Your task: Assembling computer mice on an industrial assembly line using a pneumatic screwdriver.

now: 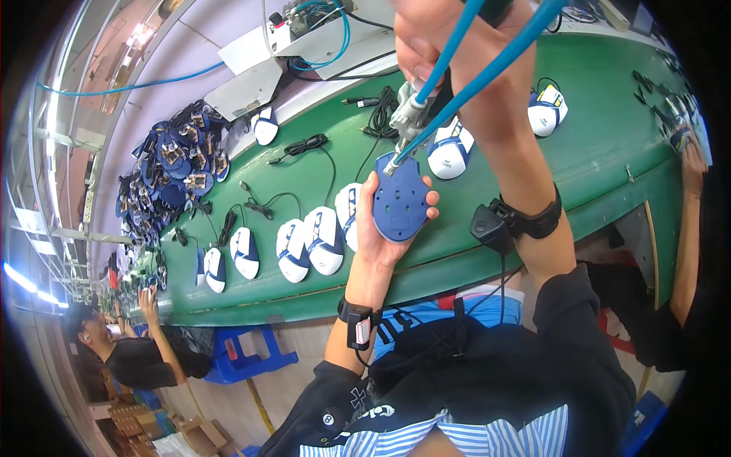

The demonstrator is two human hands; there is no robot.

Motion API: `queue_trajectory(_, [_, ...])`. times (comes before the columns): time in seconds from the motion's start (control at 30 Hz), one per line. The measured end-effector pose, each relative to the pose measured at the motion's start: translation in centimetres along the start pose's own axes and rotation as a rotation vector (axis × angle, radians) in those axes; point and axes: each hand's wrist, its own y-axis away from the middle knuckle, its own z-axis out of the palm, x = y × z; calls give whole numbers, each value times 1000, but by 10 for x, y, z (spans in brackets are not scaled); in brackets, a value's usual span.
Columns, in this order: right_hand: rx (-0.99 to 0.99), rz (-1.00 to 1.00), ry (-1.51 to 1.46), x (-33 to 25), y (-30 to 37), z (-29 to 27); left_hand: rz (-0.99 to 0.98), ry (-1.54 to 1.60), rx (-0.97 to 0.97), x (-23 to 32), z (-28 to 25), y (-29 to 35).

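My left hand [374,238] holds a computer mouse [400,199] with its dark blue underside turned up, thumb on one side and fingertips on the other. Gripped in my right hand [487,65] is a metal power screwdriver [411,114] with blue hoses. Its tip touches, or nearly touches, the far end of the mouse's underside; the exact contact is too small to make out. Behind the holding hand, a white-and-blue mouse [348,213] is partly hidden. Another white-and-blue mouse [449,156] lies just right of the screwdriver.
Several white-and-blue mice [324,240] with cables lie along the green bench [601,99]. At the far left rises a heap of blue mouse parts [173,156]. Co-workers' arms show at the left [156,327] and right [691,183]. A blue stool [255,356] stands below the bench.
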Motion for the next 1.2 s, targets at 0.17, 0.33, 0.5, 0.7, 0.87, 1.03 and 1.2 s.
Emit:
queue_trajectory(0.17, [-86,-151,-83,32,1,-6,8,-16,-17,-7,1,-2])
queue_trajectory(0.33, [113,-29,-37,-27,1,-3,-11,-77,98,-12,-4,-2])
queue_trajectory(0.5, [221,-73,-65,-20,-3,-4,-27,-76,74,-14,-1,-8])
queue_trajectory(0.7, [121,-262,25,22,-9,-12,-28,-62,69,-17,1,-8])
queue_trajectory(0.87, [-33,-170,-49,40,-9,-21,-42,-46,62,-18,1,-10])
queue_trajectory(1.03, [-19,-154,1,34,-6,-18,-40,-41,31,-19,2,-10])
queue_trajectory(1.2, [-113,-139,-98,39,-3,-19,-34,-54,-9,-19,2,-8])
